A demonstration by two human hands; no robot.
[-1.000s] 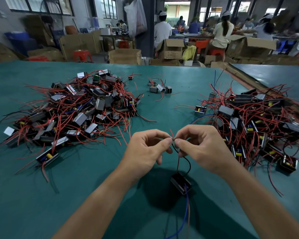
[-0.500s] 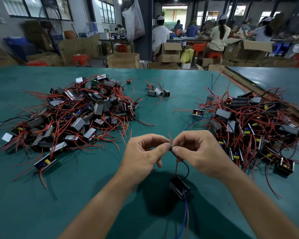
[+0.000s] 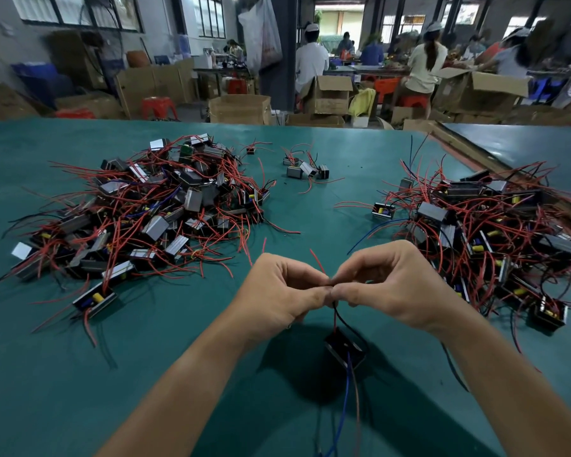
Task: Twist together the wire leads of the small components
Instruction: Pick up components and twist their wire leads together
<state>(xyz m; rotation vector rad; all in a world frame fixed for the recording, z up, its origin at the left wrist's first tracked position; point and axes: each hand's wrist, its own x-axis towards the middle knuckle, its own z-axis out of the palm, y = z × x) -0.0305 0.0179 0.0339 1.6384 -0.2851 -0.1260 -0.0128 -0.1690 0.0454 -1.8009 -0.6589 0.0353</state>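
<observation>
Wire leads pinched between left hand and right hand fingertips; small component dangling below, above green table.

There are two grips, left grip and right grip. One component hangs below them. Two heaps flank them, left heap and right heap. A cluster of three lies beyond.

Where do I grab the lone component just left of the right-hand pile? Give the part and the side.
Pinch the lone component across the long walls of its boxy body, coming from above on its left, where the table shows bare. Its red leads trail left, thin and likely floppy, a poor hold; the right-hand pile crowds its right with tangled wires.
</observation>
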